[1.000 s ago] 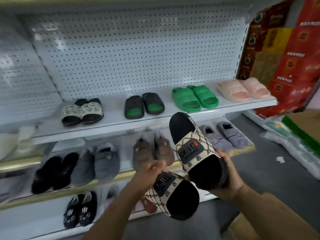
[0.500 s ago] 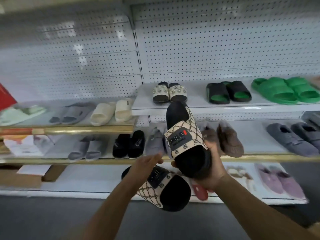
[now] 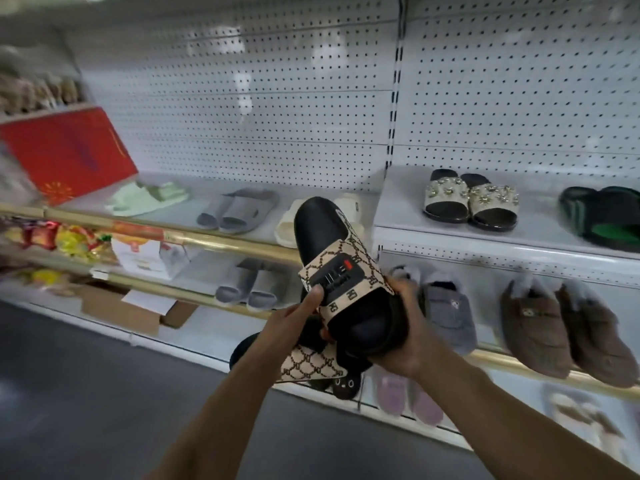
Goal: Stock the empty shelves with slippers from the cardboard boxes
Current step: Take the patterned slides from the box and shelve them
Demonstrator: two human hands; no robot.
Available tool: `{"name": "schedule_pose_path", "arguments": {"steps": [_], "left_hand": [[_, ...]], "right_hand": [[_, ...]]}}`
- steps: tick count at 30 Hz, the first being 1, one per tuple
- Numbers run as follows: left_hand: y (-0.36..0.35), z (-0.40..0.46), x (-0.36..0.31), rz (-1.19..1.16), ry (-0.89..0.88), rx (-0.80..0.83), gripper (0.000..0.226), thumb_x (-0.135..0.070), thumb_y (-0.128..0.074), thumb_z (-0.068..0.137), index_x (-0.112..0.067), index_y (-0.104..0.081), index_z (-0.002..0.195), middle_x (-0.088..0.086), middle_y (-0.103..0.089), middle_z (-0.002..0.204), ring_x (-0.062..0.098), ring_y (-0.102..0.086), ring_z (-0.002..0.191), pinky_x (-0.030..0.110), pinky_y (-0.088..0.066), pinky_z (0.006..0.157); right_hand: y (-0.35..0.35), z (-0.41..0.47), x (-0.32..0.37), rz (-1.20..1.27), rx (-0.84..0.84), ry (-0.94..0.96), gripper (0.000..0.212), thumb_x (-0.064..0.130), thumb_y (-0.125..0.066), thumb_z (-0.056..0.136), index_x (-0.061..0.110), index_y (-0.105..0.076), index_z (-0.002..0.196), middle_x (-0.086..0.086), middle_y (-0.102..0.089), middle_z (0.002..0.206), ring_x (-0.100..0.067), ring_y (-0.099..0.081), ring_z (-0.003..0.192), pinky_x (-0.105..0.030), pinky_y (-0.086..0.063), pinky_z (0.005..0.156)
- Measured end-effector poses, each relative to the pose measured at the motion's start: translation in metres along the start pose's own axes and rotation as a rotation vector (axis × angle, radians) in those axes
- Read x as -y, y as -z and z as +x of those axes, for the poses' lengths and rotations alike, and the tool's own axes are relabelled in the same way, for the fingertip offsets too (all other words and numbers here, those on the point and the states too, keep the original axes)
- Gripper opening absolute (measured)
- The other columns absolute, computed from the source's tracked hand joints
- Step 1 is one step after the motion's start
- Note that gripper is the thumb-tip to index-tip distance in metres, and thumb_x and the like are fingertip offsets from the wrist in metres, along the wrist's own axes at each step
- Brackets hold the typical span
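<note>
I hold a pair of black slides with beige patterned straps in front of the shelving. My right hand (image 3: 408, 334) grips the toe end of the upper slide (image 3: 332, 251), which points up and away. My left hand (image 3: 287, 327) grips the lower slide (image 3: 304, 365), which is mostly hidden beneath the upper one, and its thumb rests on the upper slide's strap. Behind them the white shelf (image 3: 485, 240) carries a jewelled pair (image 3: 471, 200) and a black-and-green pair (image 3: 606, 216).
The gold-edged shelf (image 3: 194, 233) to the left holds pale green (image 3: 149, 199), grey (image 3: 239, 209) and cream (image 3: 294, 220) slides. Furry grey (image 3: 446, 313) and brown (image 3: 561, 327) slippers fill the lower shelf. A red box (image 3: 69, 150) and a cardboard box (image 3: 131, 310) stand at left. Grey floor lies below.
The view has swung further left along the shelves. My left hand has risen and brought the lower slide up under the upper one, its thumb now on the upper strap.
</note>
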State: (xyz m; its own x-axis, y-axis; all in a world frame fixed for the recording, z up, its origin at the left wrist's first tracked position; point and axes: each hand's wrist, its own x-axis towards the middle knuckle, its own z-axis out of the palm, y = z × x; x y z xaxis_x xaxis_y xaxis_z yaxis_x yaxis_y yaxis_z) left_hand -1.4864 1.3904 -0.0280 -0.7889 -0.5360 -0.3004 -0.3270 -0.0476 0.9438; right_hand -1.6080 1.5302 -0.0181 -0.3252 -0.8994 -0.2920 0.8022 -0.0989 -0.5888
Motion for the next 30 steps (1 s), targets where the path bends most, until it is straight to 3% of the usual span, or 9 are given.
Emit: {"name": "schedule_pose_path", "arguments": {"steps": [5,8,10,12,15,20,24,26,30], "left_hand": [[0.065,0.032,-0.013,-0.117,-0.015,0.025,0.065,-0.074,-0.062,0.077,-0.018,-0.073,0.109,0.021,-0.071,0.108,0.035,-0.067,0.107,0.055,-0.045,0.104],[0.109,0.055,-0.018,-0.157,0.013,-0.092,0.052,-0.067,-0.058,0.084,-0.019,-0.076,0.096,0.016,-0.073,0.101,0.027,-0.070,0.091,0.043,-0.052,0.094],[0.144,0.074,-0.015,-0.200,0.079,-0.237,0.053,-0.067,-0.057,0.085,-0.019,-0.072,0.101,0.011,-0.072,0.105,0.022,-0.067,0.090,0.036,-0.051,0.086],[0.165,0.078,-0.014,-0.037,0.070,-0.347,0.033,-0.046,-0.055,0.095,-0.016,-0.067,0.104,0.003,-0.066,0.097,0.014,-0.060,0.085,0.026,-0.045,0.072],[0.219,0.089,-0.005,0.120,0.043,-0.416,0.008,-0.020,-0.062,0.093,-0.020,-0.066,0.101,0.008,-0.067,0.098,0.013,-0.060,0.082,0.023,-0.041,0.061],[0.313,0.110,-0.001,0.288,0.041,-0.417,0.015,-0.008,-0.062,0.089,-0.017,-0.064,0.099,0.008,-0.064,0.080,0.015,-0.056,0.066,0.021,-0.041,0.053],[0.390,0.129,-0.007,0.502,-0.042,-0.324,0.007,-0.018,-0.062,0.085,-0.019,-0.064,0.091,0.006,-0.066,0.088,0.011,-0.058,0.064,0.023,-0.048,0.052],[0.427,0.135,-0.016,0.524,-0.083,-0.312,0.010,-0.013,-0.063,0.084,-0.020,-0.066,0.091,0.005,-0.065,0.082,0.012,-0.056,0.062,0.020,-0.041,0.047],[0.494,0.148,-0.034,0.618,-0.182,-0.244,0.015,-0.010,-0.066,0.083,-0.024,-0.067,0.091,-0.002,-0.065,0.086,0.014,-0.059,0.075,0.025,-0.045,0.057]], "right_hand": [[-0.031,0.077,-0.001,0.013,-0.010,-0.107,0.062,0.053,-0.052,0.082,0.010,-0.064,0.125,-0.021,-0.063,0.121,-0.041,-0.059,0.101,-0.041,-0.055,0.074],[-0.054,0.119,-0.006,-0.029,0.058,-0.125,0.063,0.052,-0.061,0.073,0.009,-0.069,0.118,-0.021,-0.064,0.117,-0.040,-0.063,0.095,-0.041,-0.055,0.075],[-0.073,0.146,-0.012,-0.064,0.109,-0.137,0.063,0.050,-0.075,0.057,0.010,-0.075,0.105,-0.019,-0.068,0.109,-0.039,-0.066,0.091,-0.040,-0.050,0.080],[-0.076,0.161,-0.014,-0.050,0.088,-0.143,0.064,0.049,-0.080,0.047,0.011,-0.076,0.099,-0.017,-0.070,0.103,-0.037,-0.067,0.091,-0.039,-0.048,0.080],[-0.094,0.199,-0.023,-0.078,0.046,-0.150,0.066,0.057,-0.062,0.067,0.014,-0.068,0.116,-0.018,-0.065,0.115,-0.042,-0.056,0.109,-0.041,-0.037,0.087],[-0.128,0.260,-0.041,-0.065,0.015,-0.092,0.068,0.056,-0.052,0.071,0.010,-0.068,0.118,-0.022,-0.063,0.117,-0.045,-0.059,0.103,-0.040,-0.044,0.079],[-0.164,0.310,-0.074,-0.032,-0.025,-0.009,0.070,0.057,-0.047,0.076,0.008,-0.064,0.123,-0.023,-0.058,0.121,-0.042,-0.060,0.099,-0.040,-0.044,0.075],[-0.184,0.335,-0.094,-0.003,-0.043,0.026,0.072,0.056,-0.046,0.076,0.009,-0.058,0.130,-0.024,-0.056,0.123,-0.044,-0.059,0.103,-0.039,-0.046,0.073],[-0.218,0.380,-0.130,0.053,-0.109,0.065,0.068,0.056,-0.046,0.078,0.014,-0.058,0.131,-0.023,-0.055,0.132,-0.046,-0.054,0.117,-0.040,-0.052,0.073]]}}
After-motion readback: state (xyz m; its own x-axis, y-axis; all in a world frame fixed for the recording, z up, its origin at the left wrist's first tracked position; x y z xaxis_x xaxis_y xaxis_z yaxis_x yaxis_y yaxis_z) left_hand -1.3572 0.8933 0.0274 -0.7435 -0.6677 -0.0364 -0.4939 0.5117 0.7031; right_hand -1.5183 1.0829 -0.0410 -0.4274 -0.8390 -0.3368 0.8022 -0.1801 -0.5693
